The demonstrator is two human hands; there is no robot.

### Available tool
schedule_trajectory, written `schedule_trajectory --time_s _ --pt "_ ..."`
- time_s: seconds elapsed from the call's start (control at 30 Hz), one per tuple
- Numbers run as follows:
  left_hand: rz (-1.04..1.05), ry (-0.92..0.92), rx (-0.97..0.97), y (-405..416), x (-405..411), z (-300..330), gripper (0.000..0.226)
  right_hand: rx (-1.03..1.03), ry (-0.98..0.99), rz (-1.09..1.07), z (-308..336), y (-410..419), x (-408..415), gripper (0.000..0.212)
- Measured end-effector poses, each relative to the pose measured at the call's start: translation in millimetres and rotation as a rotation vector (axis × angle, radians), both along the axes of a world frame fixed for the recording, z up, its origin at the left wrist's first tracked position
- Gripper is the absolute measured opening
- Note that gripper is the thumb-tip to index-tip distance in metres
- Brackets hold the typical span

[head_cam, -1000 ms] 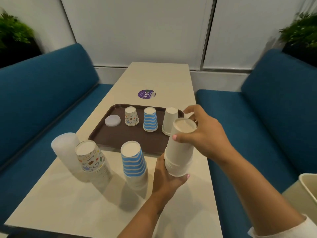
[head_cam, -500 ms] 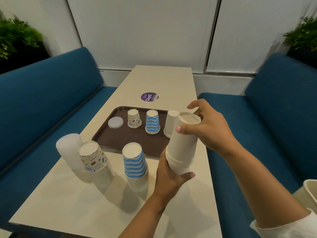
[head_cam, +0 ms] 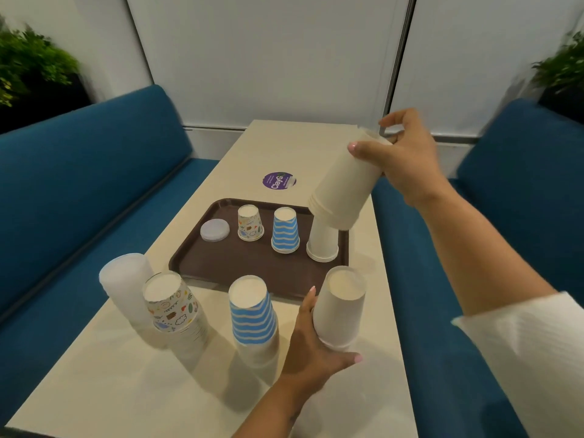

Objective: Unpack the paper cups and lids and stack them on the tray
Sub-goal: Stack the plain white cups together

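My right hand (head_cam: 407,159) blurs with motion and hides the top rim of the white cups (head_cam: 343,188) it grips, fingers curled round their closed end. They tilt, mouths down, just above the white stack (head_cam: 323,241) on the tray (head_cam: 227,263). My left hand (head_cam: 316,346) wraps the base of a second white stack (head_cam: 341,305) below it, on the table (head_cam: 126,390); its lower rim is hidden by my fingers.

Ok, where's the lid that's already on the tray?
In the head view, the lid lies flat at the tray's far-left corner, just left of the doodle-print cup.
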State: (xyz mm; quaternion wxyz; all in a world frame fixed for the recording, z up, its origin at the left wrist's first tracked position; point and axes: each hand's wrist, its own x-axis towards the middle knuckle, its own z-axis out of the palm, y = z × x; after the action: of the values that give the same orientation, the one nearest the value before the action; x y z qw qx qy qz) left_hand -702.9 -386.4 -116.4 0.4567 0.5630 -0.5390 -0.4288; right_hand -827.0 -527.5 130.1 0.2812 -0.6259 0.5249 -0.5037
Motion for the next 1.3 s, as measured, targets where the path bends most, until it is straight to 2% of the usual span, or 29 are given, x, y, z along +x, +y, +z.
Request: schedule_trajectory --time_s 0.2,0.4,0.77,0.83,0.97,1.03,1.1,1.17,1.2,1.3 --pt "-0.077 -0.06 0.036 -5.3 9.9 -15.5 0.119 -0.026 0.164 -0.075 -29.7 -43.3 25.3 0.062" --pt "-0.061 -0.062 0.051 -4.3 10.4 -20.0 0.111 -0.04 0.299 -0.071 -59.5 -68.6 40.6 0.059" --pt "-0.099 -0.025 0.119 -7.8 11.9 -20.9 0.12 0.195 0.516 0.04 -143.0 -89.2 52.0 0.068" --pt "-0.105 -0.001 0.132 -7.6 10.5 -18.9 0.115 0.235 0.529 0.043 -149.6 -90.3 50.1 0.069" --pt "-0.029 -0.078 0.092 -5.2 6.6 -19.4 0.095 0.297 0.604 0.064 -140.5 -88.1 40.9 0.081" --pt "0.01 -0.078 0.091 -5.4 3.6 -16.3 0.088 0.274 0.57 0.057 -131.3 -77.6 32.6 0.078" --pt "0.039 -0.049 0.107 -7.1 -0.4 -13.1 0.084 0.209 0.476 0.079 -122.5 -60.5 20.5 0.061" --pt "0.084 -0.019 0.1 -7.8 -2.3 -15.3 0.082 0.209 0.343 0.19 -114.3 -39.2 6.5 0.049" --pt "0.108 -0.014 0.101 -7.6 -2.6 -16.9 0.081 0.255 0.245 0.281 -110.9 -27.4 0.0 0.054" --pt "0.143 -0.008 0.123 -7.3 -2.7 -15.4 0.078 0.443 -0.057 0.598 -101.5 6.0 -14.4 0.096"
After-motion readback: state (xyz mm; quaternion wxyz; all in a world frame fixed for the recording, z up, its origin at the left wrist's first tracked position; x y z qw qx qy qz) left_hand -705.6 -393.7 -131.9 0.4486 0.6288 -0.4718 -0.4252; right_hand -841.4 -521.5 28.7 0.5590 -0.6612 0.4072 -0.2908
